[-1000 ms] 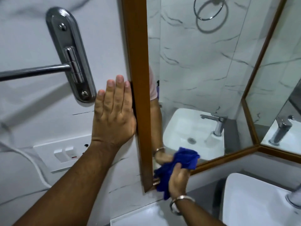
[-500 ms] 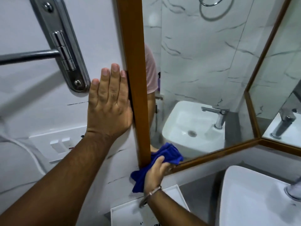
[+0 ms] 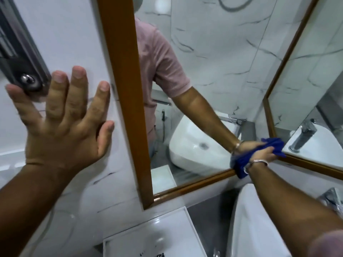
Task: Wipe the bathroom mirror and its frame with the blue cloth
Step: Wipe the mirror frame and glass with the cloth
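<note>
The mirror (image 3: 213, 58) has a brown wooden frame (image 3: 128, 89) and meets a second framed mirror panel (image 3: 315, 80) at the corner. My right hand (image 3: 261, 156) is shut on the blue cloth (image 3: 241, 164) and presses it against the bottom frame rail near that corner. A metal bangle sits on its wrist. My left hand (image 3: 66, 119) lies flat on the white marble wall, fingers spread, just left of the frame's vertical side. The mirror reflects my arm and the cloth.
A chrome towel-bar bracket (image 3: 20, 58) is on the wall above my left hand. A white basin (image 3: 246, 229) with a chrome tap (image 3: 332, 199) sits below the mirror at right. A white box-like tray (image 3: 154, 236) stands under the frame's lower left corner.
My right hand has slid the cloth along the bottom rail from the lower left corner to the right corner. My left hand has spread its fingers and shifted left, away from the frame. The view moved closer.
</note>
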The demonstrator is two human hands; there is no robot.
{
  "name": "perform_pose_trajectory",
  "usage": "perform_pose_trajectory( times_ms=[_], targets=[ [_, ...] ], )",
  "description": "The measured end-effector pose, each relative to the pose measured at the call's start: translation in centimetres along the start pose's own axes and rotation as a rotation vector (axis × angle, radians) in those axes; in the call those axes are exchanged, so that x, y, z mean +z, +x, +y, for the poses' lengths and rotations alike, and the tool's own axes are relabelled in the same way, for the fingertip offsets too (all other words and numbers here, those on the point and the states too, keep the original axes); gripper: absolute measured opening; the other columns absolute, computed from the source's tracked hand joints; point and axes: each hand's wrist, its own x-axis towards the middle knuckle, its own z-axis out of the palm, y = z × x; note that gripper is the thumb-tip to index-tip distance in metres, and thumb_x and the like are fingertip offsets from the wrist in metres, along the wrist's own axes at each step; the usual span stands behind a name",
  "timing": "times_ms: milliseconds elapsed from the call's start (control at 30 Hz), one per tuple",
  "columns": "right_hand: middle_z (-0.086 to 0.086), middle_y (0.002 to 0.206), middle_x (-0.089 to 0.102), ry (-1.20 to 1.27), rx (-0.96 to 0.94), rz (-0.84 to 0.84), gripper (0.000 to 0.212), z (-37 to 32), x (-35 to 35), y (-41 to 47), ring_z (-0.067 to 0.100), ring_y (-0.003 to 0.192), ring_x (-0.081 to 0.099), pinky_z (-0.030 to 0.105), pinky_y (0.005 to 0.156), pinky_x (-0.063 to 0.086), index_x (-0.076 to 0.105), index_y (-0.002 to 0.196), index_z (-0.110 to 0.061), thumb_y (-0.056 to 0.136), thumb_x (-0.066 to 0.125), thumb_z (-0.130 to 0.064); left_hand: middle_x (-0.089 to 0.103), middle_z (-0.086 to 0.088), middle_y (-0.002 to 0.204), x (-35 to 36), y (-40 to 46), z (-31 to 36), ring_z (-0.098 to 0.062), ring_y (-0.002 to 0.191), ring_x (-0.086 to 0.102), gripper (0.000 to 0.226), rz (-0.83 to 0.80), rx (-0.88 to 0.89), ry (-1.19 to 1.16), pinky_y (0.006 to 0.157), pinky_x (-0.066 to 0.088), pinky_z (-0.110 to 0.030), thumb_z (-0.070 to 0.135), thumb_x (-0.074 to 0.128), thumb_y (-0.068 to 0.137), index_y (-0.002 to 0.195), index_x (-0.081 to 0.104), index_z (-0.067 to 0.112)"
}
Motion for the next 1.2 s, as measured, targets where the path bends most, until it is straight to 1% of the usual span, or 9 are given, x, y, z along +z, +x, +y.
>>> perform_pose_trajectory(
  times_ms=[67,167,233,333,533,633,867,1033,1200],
  targets=[
    [0.022,0.144,0.044,0.019,-0.055,-0.045,0.046,2.0,-0.5,-4.2,0.032,0.126,0.049,0.015,0.090,0.030,0.035,0.140,0.003,0.103,0.032,-0.024,-0.016,-0.021,0.166,-0.1,0.1,0.2,-0.045,0.152,-0.008,0.074,-0.017,-0.028,-0.017,0.100,0.026,-0.086,0.045,0.034,0.105,0.164,0.003,0.012],
    [0.026,0.148,0.037,-0.016,-0.030,-0.120,0.048,5.6,-1.3,-13.5,0.031,0.128,0.045,0.005,0.094,0.032,0.025,0.146,0.004,0.104,0.030,-0.019,-0.023,-0.013,0.166,-0.7,0.4,0.6,-0.033,0.153,-0.020,0.072,0.054,-0.017,-0.014,0.096,0.030,-0.086,0.042,0.036,0.105,0.164,0.007,0.011],
    [0.026,0.155,0.026,-0.118,0.049,-0.338,0.053,8.2,-3.2,-22.0,0.033,0.135,0.040,-0.003,0.088,0.030,0.017,0.151,-0.003,0.105,0.026,-0.027,-0.023,-0.009,0.167,-1.3,0.6,0.8,-0.028,0.153,-0.021,0.072,0.077,-0.025,-0.004,0.094,0.031,-0.087,0.042,0.036,0.105,0.164,0.010,0.012],
    [0.005,0.162,0.017,-0.336,0.206,-0.792,0.062,11.6,-6.3,-31.5,0.026,0.145,0.028,0.025,0.111,0.027,0.014,0.152,-0.036,0.095,0.021,-0.060,-0.022,-0.008,0.167,-1.5,0.3,1.0,-0.026,0.154,-0.020,0.072,0.080,-0.037,0.007,0.094,0.031,-0.087,0.044,0.036,0.105,0.164,0.011,0.012],
    [0.018,0.151,0.031,-0.187,0.079,-0.461,0.055,8.1,-3.6,-24.8,0.032,0.134,0.040,0.042,0.116,0.029,0.021,0.149,-0.002,0.102,0.038,-0.024,-0.016,-0.014,0.169,0.3,0.0,-0.1,-0.037,0.155,-0.008,0.075,0.035,-0.043,-0.040,0.101,0.029,-0.083,0.048,0.035,0.103,0.164,0.008,0.014],
    [0.027,0.148,0.038,-0.139,0.035,-0.216,0.048,3.8,-1.9,-14.2,0.037,0.135,0.041,0.029,0.109,0.027,0.033,0.142,0.008,0.103,0.036,-0.021,-0.009,-0.021,0.169,2.1,0.0,-0.5,-0.047,0.153,-0.001,0.077,0.010,-0.064,-0.030,0.105,0.025,-0.082,0.050,0.032,0.102,0.164,0.005,0.015],
    [0.011,0.150,0.041,-0.159,0.139,-0.178,0.051,-3.9,-0.5,6.9,0.031,0.133,0.046,0.043,0.105,0.044,0.035,0.146,-0.014,0.100,0.027,-0.035,-0.001,-0.028,0.167,3.4,-0.6,-1.0,-0.055,0.150,0.004,0.078,0.026,-0.029,0.000,0.105,0.023,-0.083,0.046,0.033,0.101,0.164,0.005,0.009],
    [0.015,0.144,0.044,-0.151,-0.032,-0.055,0.046,-0.9,-0.3,-0.6,0.028,0.124,0.049,0.030,0.096,0.037,0.035,0.143,-0.009,0.101,0.032,-0.028,-0.013,-0.020,0.166,0.8,-0.2,0.1,-0.050,0.152,0.002,0.075,0.109,-0.007,0.019,0.102,0.027,-0.085,0.042,0.037,0.103,0.164,0.007,0.008],
    [0.030,0.150,0.031,-0.247,-0.246,-0.425,0.055,8.8,-4.5,-17.2,0.028,0.136,0.036,0.016,0.114,0.021,0.026,0.144,0.006,0.099,0.042,-0.020,0.022,-0.034,0.160,-0.8,0.3,1.1,-0.056,0.141,0.030,0.073,0.167,-0.014,0.108,0.104,0.024,-0.079,0.037,0.042,0.103,0.163,0.015,0.006]
  ],
)
